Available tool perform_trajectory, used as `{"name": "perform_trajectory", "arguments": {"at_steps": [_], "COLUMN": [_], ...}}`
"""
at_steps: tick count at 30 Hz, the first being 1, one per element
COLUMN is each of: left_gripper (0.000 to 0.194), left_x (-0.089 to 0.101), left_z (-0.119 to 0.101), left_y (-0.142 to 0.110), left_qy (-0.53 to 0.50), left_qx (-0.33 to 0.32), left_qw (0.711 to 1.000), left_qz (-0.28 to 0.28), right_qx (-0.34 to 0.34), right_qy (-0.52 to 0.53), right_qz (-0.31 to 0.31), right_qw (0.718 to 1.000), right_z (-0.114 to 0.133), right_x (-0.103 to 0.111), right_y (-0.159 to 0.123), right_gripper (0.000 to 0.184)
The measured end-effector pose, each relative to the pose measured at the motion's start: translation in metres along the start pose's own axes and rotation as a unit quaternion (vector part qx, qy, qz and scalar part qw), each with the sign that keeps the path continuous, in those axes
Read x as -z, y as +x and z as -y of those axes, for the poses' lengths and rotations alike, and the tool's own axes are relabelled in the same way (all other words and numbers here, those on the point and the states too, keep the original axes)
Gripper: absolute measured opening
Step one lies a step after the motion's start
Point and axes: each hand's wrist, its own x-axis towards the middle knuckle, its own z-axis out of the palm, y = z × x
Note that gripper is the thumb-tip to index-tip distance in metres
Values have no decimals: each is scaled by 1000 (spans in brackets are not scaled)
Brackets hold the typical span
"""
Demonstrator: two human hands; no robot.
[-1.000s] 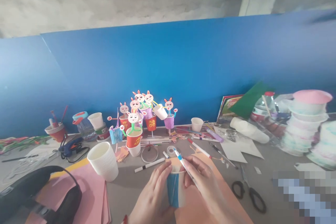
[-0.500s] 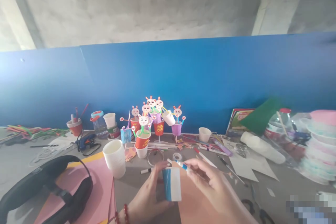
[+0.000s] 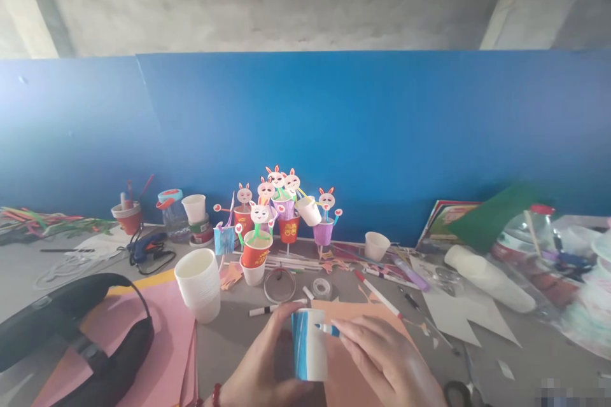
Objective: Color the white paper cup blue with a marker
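My left hand (image 3: pixel 267 362) is wrapped round a paper cup (image 3: pixel 309 344) low in the middle of the view. The cup is white with its left part coloured blue. My right hand (image 3: pixel 389 362) pinches a blue marker (image 3: pixel 328 329), and the marker's tip touches the cup's white side. Both hands hover over an orange paper sheet (image 3: pixel 363 356) on the grey table (image 3: pixel 238 337).
A stack of white cups (image 3: pixel 198 283) stands left of my hands beside pink paper (image 3: pixel 157 356) and a black bag (image 3: pixel 71 331). Bunny cup figures (image 3: pixel 274 216) stand at the blue wall. Markers (image 3: pixel 379 292), tape (image 3: pixel 322 287), a wire ring (image 3: pixel 279 285), scissors (image 3: pixel 461 391) and a lying cup stack (image 3: pixel 489 278) crowd the right.
The marker swung from upright above the cup's rim down to lie against the cup's side. The cup turned, showing more white. The camera tilted up and shifted a little.
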Motion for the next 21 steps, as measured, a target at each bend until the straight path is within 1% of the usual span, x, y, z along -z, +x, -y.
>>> {"name": "perform_trajectory", "arguments": {"at_steps": [4, 7, 9, 12, 18, 21], "left_gripper": [76, 74, 77, 81, 78, 82], "left_x": [-2, -1, -1, 0, 1, 1], "left_z": [-9, -10, -8, -6, -6, -4], "left_y": [-1, -4, -5, -7, -8, -9], "left_qy": [41, 71, 81, 83, 77, 70], "left_qx": [-17, -17, -20, -24, -29, -41], "left_qw": [999, 997, 996, 996, 996, 996], "left_qz": [20, 26, 27, 33, 40, 40], "right_qx": [-9, 22, 37, 40, 49, 52], "right_qy": [-15, -39, -47, -52, -64, -64], "right_qz": [-12, -30, -31, -29, -27, -20], "right_qw": [1000, 999, 998, 997, 996, 996], "right_z": [2, 0, -1, 0, 1, 0], "right_x": [0, 1, 3, 4, 5, 4], "right_y": [-1, -1, -1, -1, 0, 1], "right_gripper": [23, 22, 24, 26, 28, 29]}}
